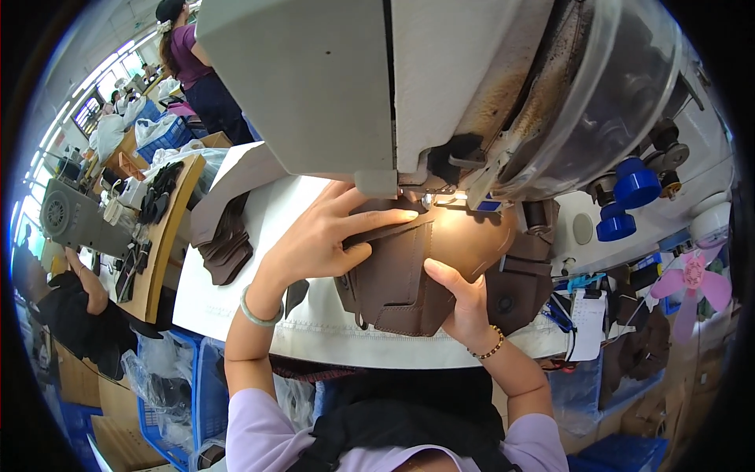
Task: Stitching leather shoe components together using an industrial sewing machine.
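A brown leather piece (401,275), stitched and shaped like part of a bag, lies under the head of a sewing machine (314,86). My left hand (326,232) rests on its left side, fingers spread, the index fingertip pressing a dark strip (389,230) near the lit needle area. The needle itself is hard to make out. At the lower right edge, my right hand (465,303) grips the piece, thumb on top and the other fingers hidden beneath. More brown leather (519,291) with a round dark snap hangs to the right, partly covered.
Stacked brown leather strips (224,244) lie left on the white table (212,303). Blue knobs (635,181) jut from the machine at right, above a pink fan (692,279). A blue crate (197,385) stands below left. Other people (200,71) work at the left.
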